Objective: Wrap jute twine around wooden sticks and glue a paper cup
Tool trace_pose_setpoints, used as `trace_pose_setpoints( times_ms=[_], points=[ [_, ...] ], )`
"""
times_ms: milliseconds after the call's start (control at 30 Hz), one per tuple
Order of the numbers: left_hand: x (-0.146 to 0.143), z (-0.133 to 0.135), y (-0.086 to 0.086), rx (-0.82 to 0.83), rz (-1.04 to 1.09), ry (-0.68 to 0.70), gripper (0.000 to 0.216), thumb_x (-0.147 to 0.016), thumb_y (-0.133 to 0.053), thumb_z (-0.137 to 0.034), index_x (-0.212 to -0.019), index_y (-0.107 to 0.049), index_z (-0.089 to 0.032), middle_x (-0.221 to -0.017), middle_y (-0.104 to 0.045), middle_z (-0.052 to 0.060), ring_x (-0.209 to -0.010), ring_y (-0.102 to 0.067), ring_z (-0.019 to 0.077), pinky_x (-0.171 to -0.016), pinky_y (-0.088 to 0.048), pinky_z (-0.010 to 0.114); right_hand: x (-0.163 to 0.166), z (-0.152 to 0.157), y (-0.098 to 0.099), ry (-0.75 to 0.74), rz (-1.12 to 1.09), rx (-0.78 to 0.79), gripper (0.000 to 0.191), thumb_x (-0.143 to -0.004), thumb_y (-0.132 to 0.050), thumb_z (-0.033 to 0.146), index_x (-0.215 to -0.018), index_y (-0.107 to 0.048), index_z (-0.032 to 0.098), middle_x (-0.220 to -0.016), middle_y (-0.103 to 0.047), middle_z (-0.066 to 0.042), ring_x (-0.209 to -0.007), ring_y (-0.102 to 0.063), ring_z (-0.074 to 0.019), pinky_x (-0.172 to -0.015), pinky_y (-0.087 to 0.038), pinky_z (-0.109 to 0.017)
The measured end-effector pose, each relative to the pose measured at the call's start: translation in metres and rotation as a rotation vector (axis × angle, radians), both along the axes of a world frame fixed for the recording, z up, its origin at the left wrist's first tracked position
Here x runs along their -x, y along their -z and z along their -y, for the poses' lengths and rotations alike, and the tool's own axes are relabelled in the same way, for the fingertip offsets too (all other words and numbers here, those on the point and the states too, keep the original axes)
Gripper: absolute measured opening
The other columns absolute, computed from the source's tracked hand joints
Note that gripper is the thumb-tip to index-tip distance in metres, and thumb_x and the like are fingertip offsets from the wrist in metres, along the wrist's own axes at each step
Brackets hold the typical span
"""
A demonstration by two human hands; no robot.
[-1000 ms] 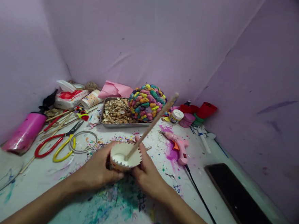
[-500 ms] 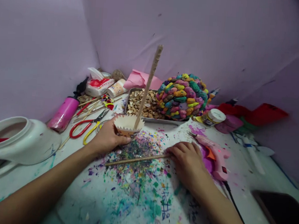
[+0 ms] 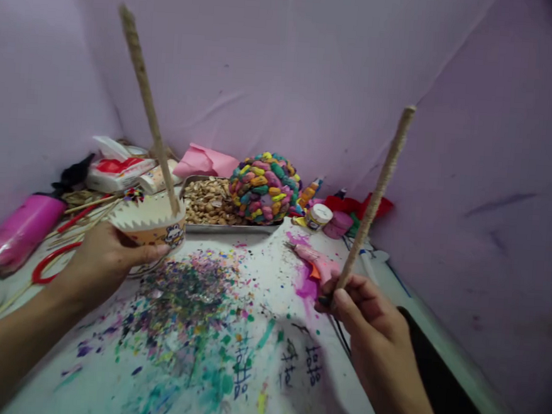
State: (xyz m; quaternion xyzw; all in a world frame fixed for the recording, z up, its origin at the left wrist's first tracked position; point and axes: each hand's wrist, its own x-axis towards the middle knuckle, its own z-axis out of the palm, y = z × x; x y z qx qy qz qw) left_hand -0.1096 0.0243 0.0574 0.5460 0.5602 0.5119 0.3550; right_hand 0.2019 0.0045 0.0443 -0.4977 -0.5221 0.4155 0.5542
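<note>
My left hand (image 3: 99, 261) grips a paper cup (image 3: 149, 223) with a zigzag-cut rim, lifted a little above the table. A twine-wrapped stick (image 3: 146, 100) stands up out of the cup and leans left. My right hand (image 3: 367, 320) is closed round the lower end of a second twine-wrapped stick (image 3: 376, 195), held almost upright over the right side of the table. A pink glue gun (image 3: 317, 260) lies just beyond my right hand.
A paint-splattered white table (image 3: 228, 355) is walled by purple cloth. At the back stand a metal tray of shells (image 3: 207, 205), a multicoloured ball (image 3: 263, 187), small jars (image 3: 320, 215), a pink bottle (image 3: 16, 233), red scissors (image 3: 47, 263) and a dark slab (image 3: 439, 376) at right.
My right hand has picked the second stick up off the table and raised it upright. My left hand has lifted the cup and moved it left; the view has swung.
</note>
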Motion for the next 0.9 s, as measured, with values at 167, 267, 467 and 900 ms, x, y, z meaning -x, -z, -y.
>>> trace_pose_setpoints(
  times_ms=[167,267,467,900],
  points=[
    [-0.017,0.004,0.025,0.078,-0.082,-0.057,0.034,-0.061,-0.069,-0.030,-0.094,-0.064,-0.023,-0.097,-0.068,0.000,-0.097,-0.057,0.0287,-0.090,-0.041,0.042,-0.001,0.002,0.011,0.050,-0.306,0.078,0.018,-0.068,-0.067,0.029,-0.083,-0.061,0.020,-0.076,-0.061,-0.003,-0.070,-0.055,-0.0147,-0.063,-0.047,-0.026],
    [-0.021,0.006,0.040,0.120,-0.136,-0.072,0.030,-0.060,-0.068,-0.035,-0.088,-0.065,-0.024,-0.098,-0.068,0.003,-0.094,-0.059,0.0298,-0.087,-0.043,0.041,0.001,0.003,0.012,0.008,-0.383,0.176,0.021,-0.066,-0.069,0.032,-0.081,-0.063,0.019,-0.075,-0.063,-0.003,-0.070,-0.056,-0.0144,-0.065,-0.045,-0.025],
    [-0.028,0.007,0.049,0.214,-0.306,-0.147,0.037,-0.053,-0.067,-0.036,-0.086,-0.058,-0.019,-0.091,-0.067,0.008,-0.086,-0.060,0.0305,-0.082,-0.045,0.041,0.015,0.006,0.009,-0.088,-0.576,0.360,0.024,-0.057,-0.075,0.030,-0.072,-0.064,0.014,-0.066,-0.061,0.000,-0.054,-0.050,-0.0081,-0.050,-0.041,-0.018],
    [-0.021,0.026,0.054,0.137,-0.109,-0.093,0.050,-0.053,-0.070,-0.027,-0.095,-0.043,-0.020,-0.105,-0.059,0.008,-0.100,-0.055,0.0294,-0.087,-0.044,0.040,0.024,0.014,0.015,-0.203,-0.502,0.309,0.031,-0.057,-0.075,0.029,-0.082,-0.063,0.015,-0.064,-0.062,-0.001,-0.054,-0.051,-0.0102,-0.047,-0.038,-0.019]
  ],
)
